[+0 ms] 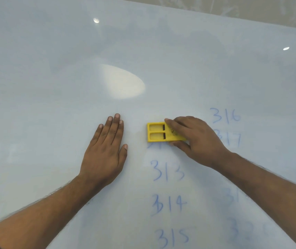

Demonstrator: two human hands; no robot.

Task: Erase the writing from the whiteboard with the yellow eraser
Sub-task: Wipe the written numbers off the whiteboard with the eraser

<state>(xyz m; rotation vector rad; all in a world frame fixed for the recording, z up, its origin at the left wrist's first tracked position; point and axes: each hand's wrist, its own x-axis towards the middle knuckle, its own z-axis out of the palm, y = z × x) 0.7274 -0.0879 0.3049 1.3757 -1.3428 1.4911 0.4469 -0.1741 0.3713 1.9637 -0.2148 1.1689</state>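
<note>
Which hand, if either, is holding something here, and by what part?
The right hand grips the yellow eraser at its right end, fingers over the top and thumb at the near edge. The left hand lies flat on the whiteboard, holding nothing.

Beige mottled wall (251,8) w/ pale streaks at top; ceiling-light glare (122,81) reflected below.

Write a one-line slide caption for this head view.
Right hand presses the yellow plastic eraser on the glossy whiteboard above blue handwritten numbers; left hand rests flat beside it.
</note>
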